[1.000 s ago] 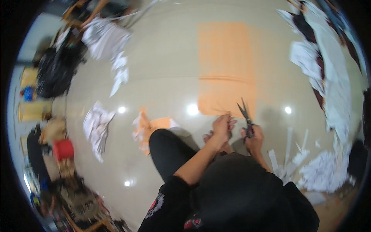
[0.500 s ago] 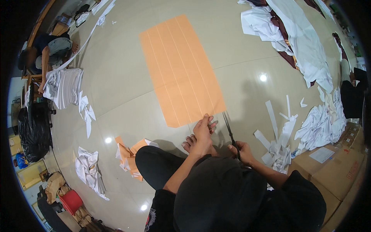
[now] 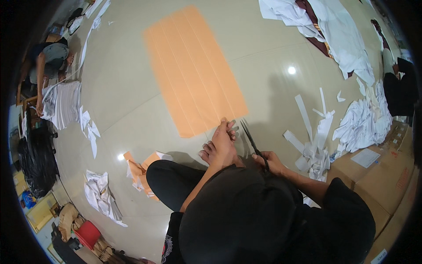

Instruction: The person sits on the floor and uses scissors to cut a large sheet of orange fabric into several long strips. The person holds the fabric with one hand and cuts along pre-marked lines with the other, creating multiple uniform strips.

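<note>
A long orange sheet (image 3: 193, 70) with pale parallel lines, cloth or paper, is spread over the floor in front of me. At its near edge my left hand (image 3: 223, 138) is closed in a pinch on the sheet, a little left of the near right corner. Dark scissors (image 3: 251, 138) are gripped in my right hand (image 3: 272, 163), their handles partly hidden by the fingers. The blades look slightly parted, and their tips lie close to the sheet's near edge by that corner. A bare foot (image 3: 205, 155) shows beside my left wrist.
Crumpled orange-and-white pieces (image 3: 140, 171) lie by my left knee, with a white bundle (image 3: 100, 191) farther left. White strips (image 3: 318, 149), a white cloth heap (image 3: 362, 121) and cardboard boxes (image 3: 373, 176) are at right. On the left, another person (image 3: 50, 61) handles stacked white cloth (image 3: 63, 104).
The whole view has shifted slightly. The scissor tips have moved a little left along the sheet's near edge, and the blades have parted slightly. The sheet's near left corner now looks flatter.
</note>
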The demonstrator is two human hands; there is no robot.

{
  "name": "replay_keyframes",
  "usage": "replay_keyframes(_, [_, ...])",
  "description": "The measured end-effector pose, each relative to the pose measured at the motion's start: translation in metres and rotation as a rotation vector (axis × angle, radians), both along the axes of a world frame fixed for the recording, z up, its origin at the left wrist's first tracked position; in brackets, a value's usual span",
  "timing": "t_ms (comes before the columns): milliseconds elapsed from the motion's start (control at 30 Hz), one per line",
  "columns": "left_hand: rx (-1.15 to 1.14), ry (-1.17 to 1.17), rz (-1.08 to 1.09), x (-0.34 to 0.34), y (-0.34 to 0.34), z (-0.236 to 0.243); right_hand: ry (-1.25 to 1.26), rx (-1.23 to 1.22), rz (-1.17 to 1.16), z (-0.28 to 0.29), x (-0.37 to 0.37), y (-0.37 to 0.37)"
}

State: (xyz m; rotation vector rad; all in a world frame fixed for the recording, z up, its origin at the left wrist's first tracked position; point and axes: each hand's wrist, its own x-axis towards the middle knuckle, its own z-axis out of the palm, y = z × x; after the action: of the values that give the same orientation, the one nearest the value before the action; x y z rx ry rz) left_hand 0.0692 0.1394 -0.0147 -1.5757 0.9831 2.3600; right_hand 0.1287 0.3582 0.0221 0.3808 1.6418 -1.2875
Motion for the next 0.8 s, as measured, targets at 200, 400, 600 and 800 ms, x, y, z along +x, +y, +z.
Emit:
replay_keyframes(200, [0.033, -0.035, -0.088, -0.011, 0.005, 0.003, -0.039, -0.120, -0.086, -0.002, -0.006, -0.021])
replay_keyframes(400, [-0.041, -0.020, -0.094, -0.008, 0.008, -0.005, 0.011, -0.067, -0.102, 0.005, -0.020, -0.040])
replay_keyframes(600, [-0.028, -0.021, -0.126, -0.007, 0.006, 0.001, 0.042, -0.056, -0.146, -0.002, -0.026, -0.053])
replay_keyframes(800, [-0.032, -0.003, -0.137, -0.006, 0.005, 0.003, 0.065, -0.078, -0.160, -0.008, -0.027, -0.057])
